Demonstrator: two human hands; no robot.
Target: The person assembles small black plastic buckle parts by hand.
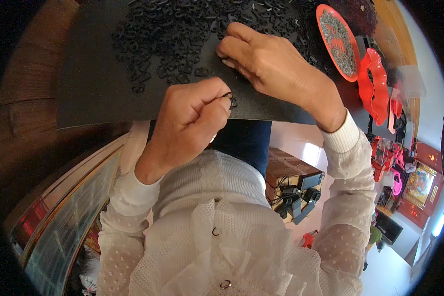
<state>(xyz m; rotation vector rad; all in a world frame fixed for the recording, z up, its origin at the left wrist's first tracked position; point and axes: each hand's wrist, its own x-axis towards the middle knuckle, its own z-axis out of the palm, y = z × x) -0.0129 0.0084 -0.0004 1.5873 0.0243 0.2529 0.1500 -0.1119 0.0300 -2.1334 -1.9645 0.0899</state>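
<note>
My left hand (190,111) is closed near the front edge of the black table top (91,98). Between its thumb and forefinger it pinches a small curved black piece (233,102), part of which sticks out past the fingertips. Just beyond it and to the right, my right hand (274,59) has its fingers drawn together low over the table; whatever they hold is hidden behind them. A wide, loose spread of small black pieces (165,42), looking like hooks and rings, covers the far part of the table.
At the right stands a red oval plate (351,78) strewn with tiny silvery metal bits. Beside it is a red wavy-edged dish (372,86). Below the table, a cardboard box (286,165) carries black devices and cables. A glass-panelled piece (76,217) lies to the lower left.
</note>
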